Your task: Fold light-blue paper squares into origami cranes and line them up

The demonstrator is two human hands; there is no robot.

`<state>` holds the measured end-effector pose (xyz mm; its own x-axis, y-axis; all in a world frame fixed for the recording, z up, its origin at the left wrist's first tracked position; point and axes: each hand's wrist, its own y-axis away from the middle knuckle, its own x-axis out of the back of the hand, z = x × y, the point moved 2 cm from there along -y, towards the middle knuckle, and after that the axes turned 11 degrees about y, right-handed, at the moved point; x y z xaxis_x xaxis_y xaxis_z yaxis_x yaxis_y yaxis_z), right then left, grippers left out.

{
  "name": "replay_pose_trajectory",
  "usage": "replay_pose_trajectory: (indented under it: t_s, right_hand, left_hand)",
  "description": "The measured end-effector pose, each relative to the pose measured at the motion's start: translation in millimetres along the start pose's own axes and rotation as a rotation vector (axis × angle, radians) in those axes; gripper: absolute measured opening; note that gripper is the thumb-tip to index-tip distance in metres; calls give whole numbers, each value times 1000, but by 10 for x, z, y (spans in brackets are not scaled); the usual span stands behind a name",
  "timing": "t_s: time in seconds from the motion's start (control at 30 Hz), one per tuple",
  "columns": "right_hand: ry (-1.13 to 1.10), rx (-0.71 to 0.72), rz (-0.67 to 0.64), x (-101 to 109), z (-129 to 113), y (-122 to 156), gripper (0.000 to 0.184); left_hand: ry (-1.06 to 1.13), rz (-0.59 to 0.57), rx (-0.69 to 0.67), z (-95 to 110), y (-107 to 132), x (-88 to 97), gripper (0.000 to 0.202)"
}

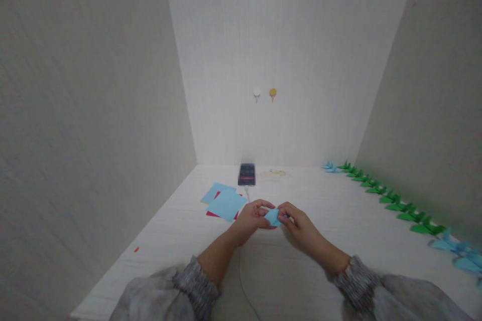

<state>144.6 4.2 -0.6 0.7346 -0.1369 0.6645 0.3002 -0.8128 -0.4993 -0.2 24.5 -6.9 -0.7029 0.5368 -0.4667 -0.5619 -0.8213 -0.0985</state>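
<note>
My left hand (253,218) and my right hand (295,220) meet over the middle of the white desk (181,241). Both pinch a small folded piece of light blue paper (272,217) between their fingertips, the left from its left side, the right from its right side. The fingers of both hands are curled closed on it. Just behind my left hand lies a small stack of flat paper squares (226,203), light blue on top with a red sheet showing underneath.
A phone (247,174) lies at the back of the desk, its cable running toward me. Folded green paper figures (391,203) line the right wall, with blue ones (457,253) at both ends. Two small hooks (265,93) hang on the back wall. A tiny red scrap (136,249) lies at left.
</note>
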Motion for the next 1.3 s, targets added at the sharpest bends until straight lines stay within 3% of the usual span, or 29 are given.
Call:
replay_pose_trajectory:
  t_s: [0.3, 0.67, 1.3]
  right_hand:
    - [12, -36, 22, -14, -21, 3, 16]
    - [33, -85, 8, 17, -48, 3, 13]
    - [-231, -110, 31, -23, 11, 4, 4]
  left_hand:
    - [-157, 58, -36, 6, -1, -2, 45]
    - [-53, 57, -17, -30, -17, 19, 46]
    - [-33, 115, -37, -6, -5, 19, 40]
